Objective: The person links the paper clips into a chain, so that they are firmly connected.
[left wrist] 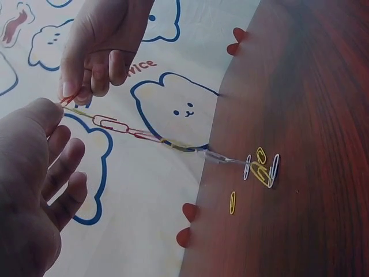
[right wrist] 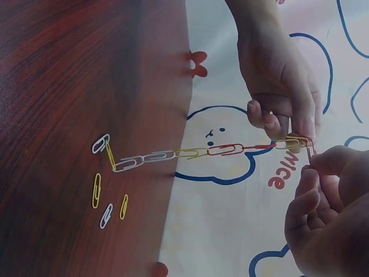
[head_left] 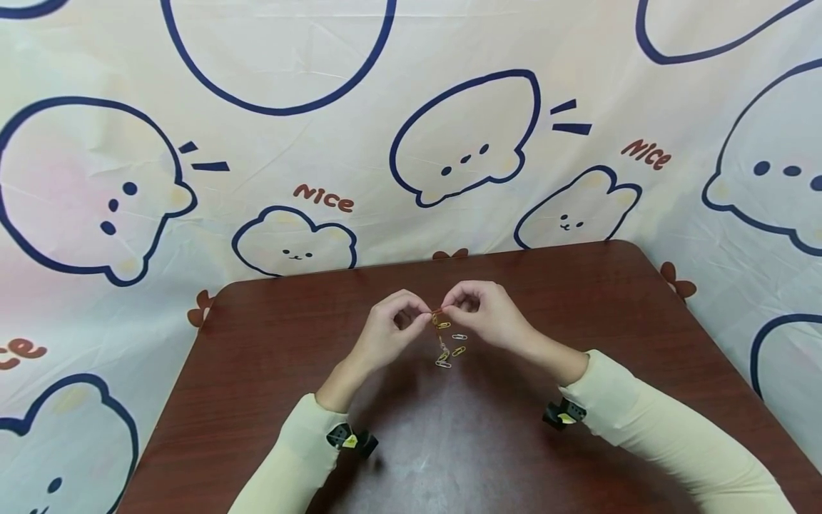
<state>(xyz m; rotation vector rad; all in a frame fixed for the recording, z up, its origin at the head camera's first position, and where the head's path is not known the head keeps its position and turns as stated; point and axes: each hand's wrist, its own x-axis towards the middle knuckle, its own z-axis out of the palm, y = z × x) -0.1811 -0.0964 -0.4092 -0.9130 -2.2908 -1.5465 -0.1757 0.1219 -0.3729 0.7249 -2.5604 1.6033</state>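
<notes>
A chain of linked paper clips [right wrist: 225, 150], in red, yellow and white, hangs from the fingertips. My left hand [head_left: 388, 328] pinches the yellow paper clip [right wrist: 293, 142] at its top end between thumb and forefinger. Close by on the right, my right hand [head_left: 488, 314] pinches a red paper clip [right wrist: 312, 154] that meets the yellow one; whether the two are linked cannot be made out. The chain's lower end, with a white paper clip [right wrist: 100, 143], lies on the table. The other fingers of both hands are loosely curled.
Loose on the brown table [head_left: 257, 400] beside the chain's lower end lie two yellow paper clips [right wrist: 96, 190] and a white paper clip [right wrist: 106, 216]. Behind the table hangs a cartoon-printed cloth [head_left: 359, 157]. Each sleeve carries a small black wrist camera [head_left: 565, 414].
</notes>
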